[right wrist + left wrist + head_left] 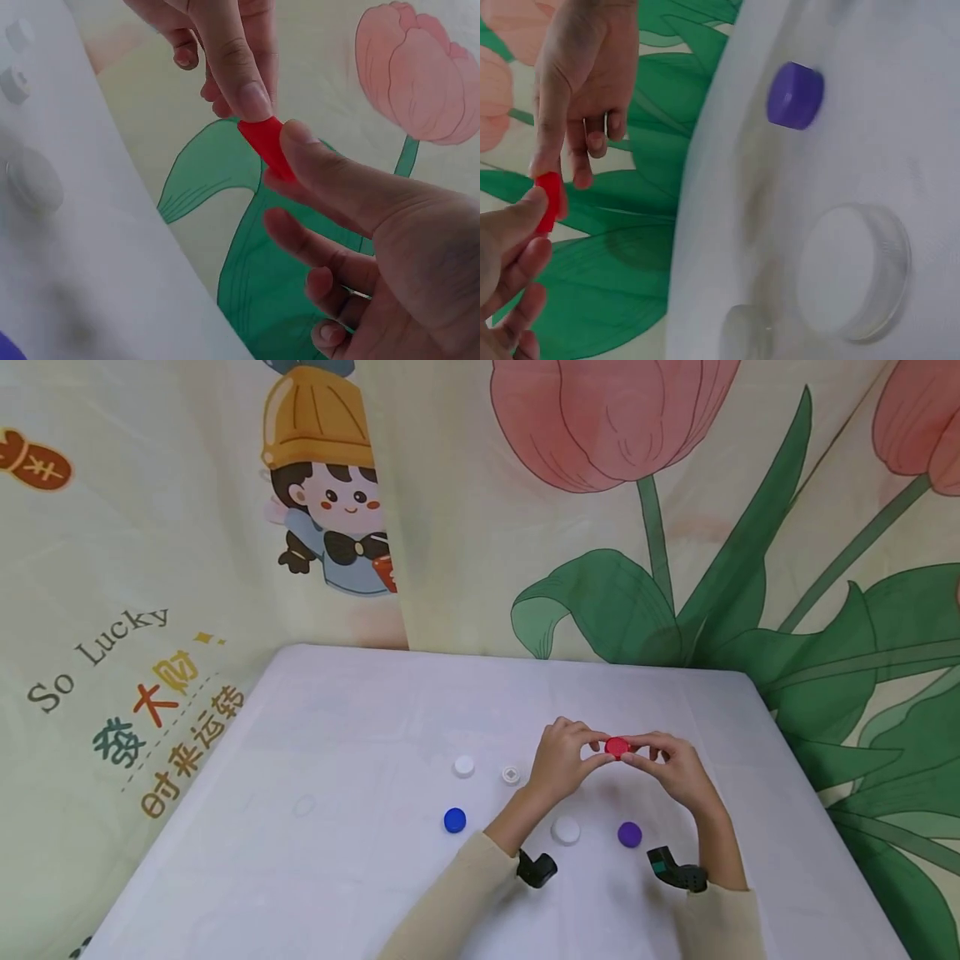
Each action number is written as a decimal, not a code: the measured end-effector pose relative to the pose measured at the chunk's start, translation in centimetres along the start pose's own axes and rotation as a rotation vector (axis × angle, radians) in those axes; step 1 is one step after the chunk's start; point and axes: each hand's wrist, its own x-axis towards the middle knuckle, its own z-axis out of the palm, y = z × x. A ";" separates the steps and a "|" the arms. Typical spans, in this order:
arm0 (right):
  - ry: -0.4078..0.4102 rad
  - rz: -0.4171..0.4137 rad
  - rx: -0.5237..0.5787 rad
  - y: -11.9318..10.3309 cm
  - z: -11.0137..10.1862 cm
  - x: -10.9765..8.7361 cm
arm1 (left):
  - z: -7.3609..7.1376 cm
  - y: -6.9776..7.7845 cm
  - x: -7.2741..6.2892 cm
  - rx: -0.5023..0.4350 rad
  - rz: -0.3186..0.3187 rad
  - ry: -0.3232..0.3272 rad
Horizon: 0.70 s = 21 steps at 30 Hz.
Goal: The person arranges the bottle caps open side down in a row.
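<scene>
Both hands pinch one red bottle cap (617, 747) between thumb and forefinger, held up over the far part of the table. My left hand (561, 760) grips its left edge and my right hand (672, 770) its right edge. In the right wrist view the red cap (268, 146) is tilted between the two thumbs. The left wrist view shows the red cap (549, 201) edge-on. Nearer the body lie a large white cap (566, 830) and a purple cap (630, 834), both below the raised hands.
Left of the left hand lie a white cap (463, 766), a small white cap (511, 775) with a cross-shaped inside, and a blue cap (454, 820). A white cloth covers the table (315, 718). A printed curtain (450, 510) hangs behind it.
</scene>
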 end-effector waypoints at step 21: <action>-0.133 0.153 -0.150 7.3 2.9 -1.4 | 6.5 -0.8 -0.2 0.343 0.019 -0.366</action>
